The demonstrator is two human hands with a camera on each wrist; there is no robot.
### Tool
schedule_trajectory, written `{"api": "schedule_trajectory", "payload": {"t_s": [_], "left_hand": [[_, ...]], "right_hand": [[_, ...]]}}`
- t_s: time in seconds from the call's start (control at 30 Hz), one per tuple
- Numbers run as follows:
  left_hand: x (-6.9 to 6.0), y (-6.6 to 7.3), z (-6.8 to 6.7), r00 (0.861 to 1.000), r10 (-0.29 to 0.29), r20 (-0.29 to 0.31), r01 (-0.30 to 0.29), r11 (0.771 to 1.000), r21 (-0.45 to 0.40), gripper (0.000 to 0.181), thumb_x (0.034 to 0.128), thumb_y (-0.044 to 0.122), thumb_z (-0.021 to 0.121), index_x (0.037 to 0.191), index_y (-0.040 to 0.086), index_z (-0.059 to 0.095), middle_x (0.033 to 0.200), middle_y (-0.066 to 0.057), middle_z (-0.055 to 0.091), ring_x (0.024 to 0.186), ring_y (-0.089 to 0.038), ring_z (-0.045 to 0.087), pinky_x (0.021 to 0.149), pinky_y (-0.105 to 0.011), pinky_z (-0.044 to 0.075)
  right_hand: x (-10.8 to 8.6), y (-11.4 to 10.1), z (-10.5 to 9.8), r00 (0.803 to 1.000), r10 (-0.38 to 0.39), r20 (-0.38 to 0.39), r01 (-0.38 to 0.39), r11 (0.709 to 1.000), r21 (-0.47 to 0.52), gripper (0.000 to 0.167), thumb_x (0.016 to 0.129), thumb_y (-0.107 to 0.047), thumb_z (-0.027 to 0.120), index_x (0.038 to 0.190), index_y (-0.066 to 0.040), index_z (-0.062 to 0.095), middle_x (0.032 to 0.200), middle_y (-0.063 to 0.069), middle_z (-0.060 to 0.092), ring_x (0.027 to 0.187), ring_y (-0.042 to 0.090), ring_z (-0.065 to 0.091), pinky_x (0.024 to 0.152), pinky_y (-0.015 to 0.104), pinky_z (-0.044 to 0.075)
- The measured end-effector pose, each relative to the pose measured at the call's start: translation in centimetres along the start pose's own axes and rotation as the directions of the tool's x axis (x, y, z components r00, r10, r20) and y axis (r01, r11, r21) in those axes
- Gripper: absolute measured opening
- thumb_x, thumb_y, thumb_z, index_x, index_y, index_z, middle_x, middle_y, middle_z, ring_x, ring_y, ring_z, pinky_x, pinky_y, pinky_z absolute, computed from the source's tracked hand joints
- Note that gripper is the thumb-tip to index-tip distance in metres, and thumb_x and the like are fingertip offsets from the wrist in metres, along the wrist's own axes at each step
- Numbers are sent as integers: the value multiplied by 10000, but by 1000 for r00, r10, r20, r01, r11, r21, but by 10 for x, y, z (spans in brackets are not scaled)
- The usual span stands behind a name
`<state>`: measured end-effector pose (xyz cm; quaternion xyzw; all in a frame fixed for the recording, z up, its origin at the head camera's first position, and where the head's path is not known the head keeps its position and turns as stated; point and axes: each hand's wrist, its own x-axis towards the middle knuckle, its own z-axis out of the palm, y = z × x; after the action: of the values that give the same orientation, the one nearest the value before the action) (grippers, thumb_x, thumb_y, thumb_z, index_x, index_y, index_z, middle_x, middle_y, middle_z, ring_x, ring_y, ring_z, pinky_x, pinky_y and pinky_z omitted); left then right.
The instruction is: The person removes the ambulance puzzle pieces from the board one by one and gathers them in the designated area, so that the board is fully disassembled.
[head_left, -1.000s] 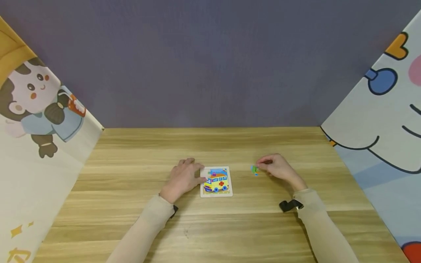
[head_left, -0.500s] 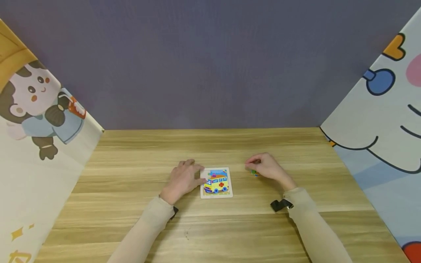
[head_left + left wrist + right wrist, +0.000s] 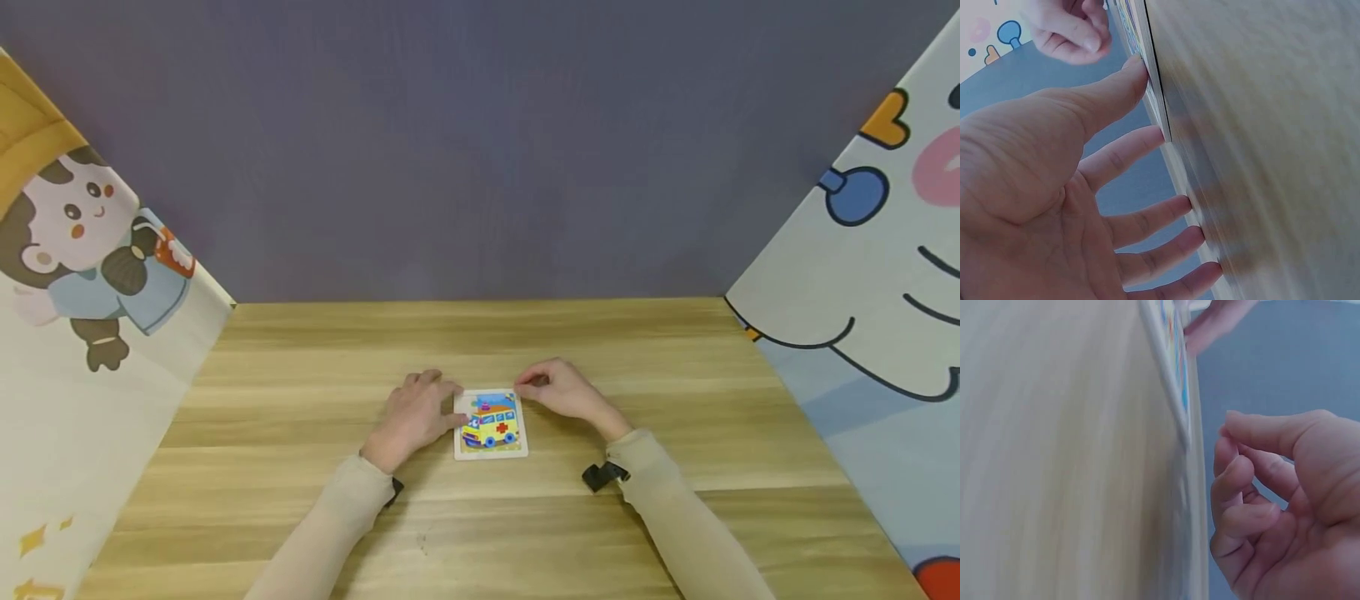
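Note:
A square picture puzzle point(image 3: 491, 452) with a pale border lies on the table and shows a yellow ambulance with a red cross. Its upper left part looks pale. My left hand point(image 3: 412, 417) rests at the puzzle's left side with fingers spread; in the left wrist view the thumb point(image 3: 1129, 78) touches the puzzle's edge. At the upper right corner is my right hand point(image 3: 566, 392). Thumb and index finger are pinched together in the right wrist view point(image 3: 1272, 494), and the small puzzle piece between them is hidden.
The puzzle lies on a wood-grain table point(image 3: 480, 533). A dark grey wall point(image 3: 480, 150) closes off the back. Side panels with cartoon prints point(image 3: 97, 242) stand at left and right. A black strap point(image 3: 603, 477) is on the right wrist.
My right hand has moved left, from the small green and blue puzzle piece to the puzzle's upper right corner. The piece no longer shows on the table. My left hand has stayed put.

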<state>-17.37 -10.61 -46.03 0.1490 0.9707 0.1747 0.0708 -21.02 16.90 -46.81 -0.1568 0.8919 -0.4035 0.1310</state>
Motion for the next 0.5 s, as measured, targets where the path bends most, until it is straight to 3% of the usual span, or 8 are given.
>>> {"api": "schedule_trajectory", "payload": {"t_s": [0.23, 0.5], "left_hand": [[-1, -1, 1, 1000, -3, -5, 3, 1000, 10, 526, 914, 472, 828, 1357, 204, 734, 1569, -226, 543, 1418, -498, 511, 1076, -689, 495], [-1, -1, 0, 1000, 16, -9, -16, 1000, 11, 508, 916, 463, 829, 1344, 204, 743, 1559, -238, 548, 1407, -505, 520, 1063, -686, 508]], "right_hand": [[8, -21, 20, 995, -51, 90, 49, 998, 30, 217, 1030, -256, 712, 1147, -98, 803, 1024, 16, 774, 824, 126, 637, 710, 274, 518], [19, -28, 39, 982, -73, 175, 71, 997, 16, 191, 1035, -253, 709, 1156, -138, 802, 905, -30, 747, 739, 96, 587, 677, 258, 480]]}}
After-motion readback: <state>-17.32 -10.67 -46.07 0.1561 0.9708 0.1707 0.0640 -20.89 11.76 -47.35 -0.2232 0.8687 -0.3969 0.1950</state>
